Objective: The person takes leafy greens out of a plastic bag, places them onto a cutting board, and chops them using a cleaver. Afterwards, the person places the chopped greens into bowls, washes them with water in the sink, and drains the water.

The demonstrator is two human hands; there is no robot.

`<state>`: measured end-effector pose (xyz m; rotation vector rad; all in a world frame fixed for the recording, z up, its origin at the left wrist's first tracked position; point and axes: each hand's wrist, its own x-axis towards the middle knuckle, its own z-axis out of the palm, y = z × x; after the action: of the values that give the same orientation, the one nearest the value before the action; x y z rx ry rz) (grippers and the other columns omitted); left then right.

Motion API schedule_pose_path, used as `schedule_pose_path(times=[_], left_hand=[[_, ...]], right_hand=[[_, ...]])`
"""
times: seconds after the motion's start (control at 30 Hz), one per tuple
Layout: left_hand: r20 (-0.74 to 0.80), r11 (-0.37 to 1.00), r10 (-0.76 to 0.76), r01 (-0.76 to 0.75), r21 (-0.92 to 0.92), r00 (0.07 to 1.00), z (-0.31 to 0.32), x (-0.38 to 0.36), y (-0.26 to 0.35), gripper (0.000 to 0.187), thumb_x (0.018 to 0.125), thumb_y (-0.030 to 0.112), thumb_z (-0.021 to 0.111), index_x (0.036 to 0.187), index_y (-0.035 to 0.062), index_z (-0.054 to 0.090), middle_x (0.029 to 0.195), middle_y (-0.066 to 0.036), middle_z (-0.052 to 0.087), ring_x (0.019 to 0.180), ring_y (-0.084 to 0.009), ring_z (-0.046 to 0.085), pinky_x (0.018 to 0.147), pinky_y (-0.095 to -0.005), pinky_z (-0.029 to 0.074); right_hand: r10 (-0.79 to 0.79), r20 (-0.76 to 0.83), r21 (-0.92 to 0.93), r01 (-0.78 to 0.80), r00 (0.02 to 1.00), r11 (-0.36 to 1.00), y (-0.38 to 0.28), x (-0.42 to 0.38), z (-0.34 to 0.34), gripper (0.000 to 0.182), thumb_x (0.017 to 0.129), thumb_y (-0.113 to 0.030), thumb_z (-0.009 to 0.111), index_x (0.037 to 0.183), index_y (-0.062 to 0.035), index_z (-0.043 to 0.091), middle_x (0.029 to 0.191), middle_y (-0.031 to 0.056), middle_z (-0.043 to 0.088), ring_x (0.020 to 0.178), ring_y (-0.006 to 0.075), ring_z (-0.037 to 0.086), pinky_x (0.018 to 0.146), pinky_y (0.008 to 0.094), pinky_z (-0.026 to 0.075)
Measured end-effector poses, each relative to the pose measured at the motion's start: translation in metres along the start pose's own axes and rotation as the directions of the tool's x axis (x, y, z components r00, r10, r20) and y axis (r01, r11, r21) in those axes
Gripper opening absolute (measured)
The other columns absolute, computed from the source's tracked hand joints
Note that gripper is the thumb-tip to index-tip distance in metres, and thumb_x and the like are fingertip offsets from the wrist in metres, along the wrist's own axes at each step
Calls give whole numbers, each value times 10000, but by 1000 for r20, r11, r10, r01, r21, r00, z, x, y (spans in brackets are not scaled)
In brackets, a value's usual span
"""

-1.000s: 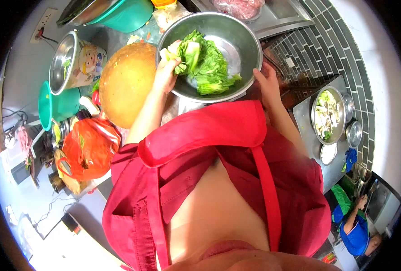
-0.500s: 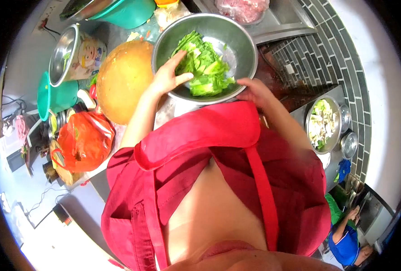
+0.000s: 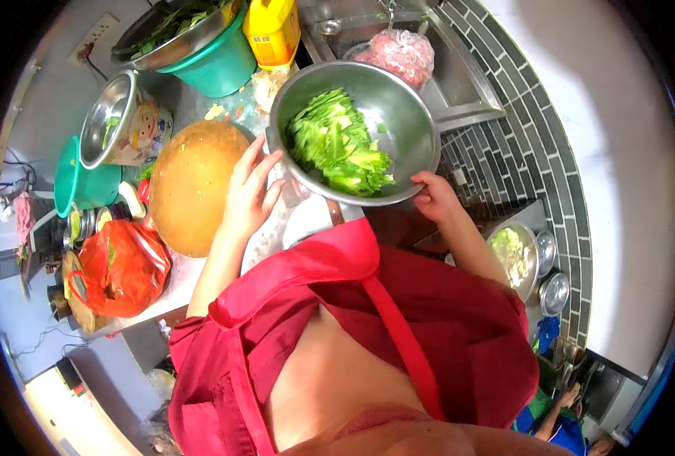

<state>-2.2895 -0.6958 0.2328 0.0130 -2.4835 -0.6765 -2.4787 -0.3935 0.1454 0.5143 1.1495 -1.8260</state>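
Observation:
A large steel bowl (image 3: 412, 140) is in front of me, tilted a little towards me. Chopped leafy greens (image 3: 337, 144) lie in a heap on its left side, with a small green scrap apart from them. My right hand (image 3: 434, 196) pinches the bowl's near right rim, thumb and fingers closed on the edge. At the left side my left hand (image 3: 252, 194) has its fingers spread, fingertips right at the outside of the rim. Beside that hand lies a round wooden chopping board (image 3: 200, 186), with a few food bits on it.
A sink (image 3: 459, 87) behind the bowl holds a plastic bag of pink meat (image 3: 402, 57). Far left are a yellow jug (image 3: 271, 34), a green tub (image 3: 212, 64), a steel pot (image 3: 109, 114) and a red bag (image 3: 121, 266). Another bowl (image 3: 513, 254) and a person (image 3: 558, 425) are at right.
My left hand has come off the greens and out of the bowl to its left rim. The right hand still holds the rim. My view has shifted, and the bowl sits farther from my apron.

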Motion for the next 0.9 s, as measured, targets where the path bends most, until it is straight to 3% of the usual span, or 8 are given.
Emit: schedule_pose_path(times=[0.17, 0.23, 0.33, 0.5, 0.63, 0.77, 0.83, 0.9], left_hand=[[8, 990, -138, 138, 20, 990, -2, -35, -25, 375, 724, 23, 642, 1090, 52, 567, 1253, -191, 455, 1114, -334, 483, 911, -371, 415], [42, 954, -300, 300, -5, 953, -4, -56, -32, 342, 730, 30, 640, 1067, 45, 579, 1240, -192, 467, 1119, -335, 481, 909, -370, 415], [1, 895, -445, 445, -28, 896, -1, -91, -47, 342, 720, 16, 641, 1056, 39, 582, 1233, -180, 479, 953, -266, 575, 827, -338, 464], [-40, 821, -571, 570, -45, 820, 0, -121, -50, 355, 718, -16, 626, 1065, 31, 571, 1230, -171, 485, 783, -209, 609, 729, -300, 496], [-48, 788, -616, 615, -40, 786, -1, -124, -53, 351, 718, -26, 620, 1062, 26, 569, 1229, -172, 486, 746, -200, 599, 702, -296, 498], [-31, 786, -618, 618, -19, 785, 2, -118, -58, 347, 721, -20, 619, 1062, 26, 571, 1228, -174, 487, 730, -192, 595, 695, -296, 496], [-3, 777, -629, 629, -29, 777, 3, -115, -61, 346, 722, -17, 619, 1062, 26, 571, 1229, -175, 486, 751, -198, 596, 700, -297, 497], [32, 763, -645, 645, -41, 764, 0, -112, -65, 348, 722, -15, 619, 1064, 27, 571, 1231, -176, 483, 801, -214, 600, 714, -300, 499]], right_hand=[[-29, 27, 54, 28, 999, 998, -65, 61, 0, 186, 770, -60, 507, 922, 23, 439, 922, 168, 511, 688, 268, 564, 326, 173, 295], [-30, 51, 11, 30, 998, 999, -92, 101, -1, 203, 776, -61, 490, 940, 36, 420, 938, 191, 491, 731, 312, 572, 320, 171, 299], [-136, 18, 55, 135, 991, 989, -118, 189, -8, 241, 775, -69, 476, 969, 46, 391, 921, 243, 456, 725, 392, 545, 297, 165, 332], [-130, -84, 74, 136, 988, 988, -148, 240, 27, 264, 775, -81, 480, 997, 30, 390, 981, 269, 455, 725, 337, 554, 376, 188, 431], [-317, 29, 63, 315, 948, 947, -139, 273, 41, 229, 807, -121, 473, 987, 16, 440, 961, 213, 516, 709, 297, 566, 496, 323, 517], [-226, 4, 85, 225, 974, 971, -140, 281, 34, 238, 816, -129, 458, 1003, 18, 457, 939, 183, 536, 587, 238, 557, 720, 502, 489], [-220, 24, 95, 217, 975, 971, -146, 271, 31, 246, 815, -120, 455, 1014, 25, 457, 915, 182, 543, 527, 225, 544, 727, 510, 481], [-190, 16, 42, 190, 982, 981, -158, 241, 41, 183, 804, -88, 463, 951, 21, 458, 858, 156, 535, 493, 191, 503, 664, 400, 507]])
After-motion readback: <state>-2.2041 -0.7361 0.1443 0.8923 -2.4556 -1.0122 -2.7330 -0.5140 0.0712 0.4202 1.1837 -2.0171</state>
